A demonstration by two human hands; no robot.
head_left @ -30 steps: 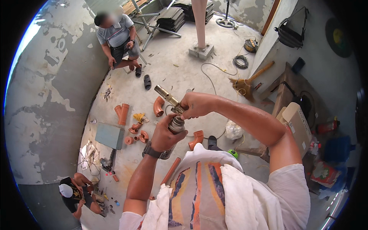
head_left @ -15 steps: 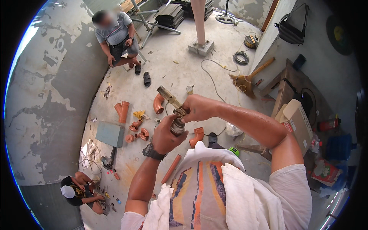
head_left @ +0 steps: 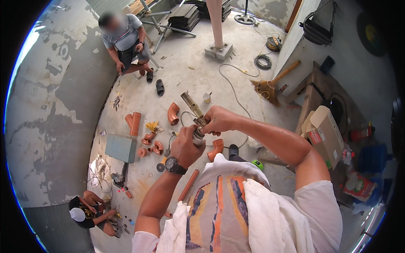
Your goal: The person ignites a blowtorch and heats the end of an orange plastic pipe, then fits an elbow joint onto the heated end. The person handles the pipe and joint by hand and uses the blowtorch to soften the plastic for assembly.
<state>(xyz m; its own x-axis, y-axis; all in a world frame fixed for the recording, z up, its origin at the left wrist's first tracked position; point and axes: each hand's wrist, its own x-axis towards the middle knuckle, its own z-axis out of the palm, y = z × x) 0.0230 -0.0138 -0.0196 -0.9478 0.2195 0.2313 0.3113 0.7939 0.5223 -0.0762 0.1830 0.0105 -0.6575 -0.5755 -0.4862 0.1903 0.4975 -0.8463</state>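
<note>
Left hand (head_left: 187, 148) closed around lower grey end of metal fitting (head_left: 195, 119). Right hand (head_left: 218, 119) clamped on fitting's middle, just above left grip. Brass tip projects up-left beyond right fingers. Fitting tilted, held at chest height. Below grips, on concrete floor (head_left: 198, 76): orange pipe elbows (head_left: 173, 113), orange pipe (head_left: 188, 185).

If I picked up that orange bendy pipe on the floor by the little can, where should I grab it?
Grab the orange elbow pipe around its curved middle, coming from above. It lies flat on the concrete floor, apart from other pieces, so fingers probably fit on both sides of the bend.
</note>
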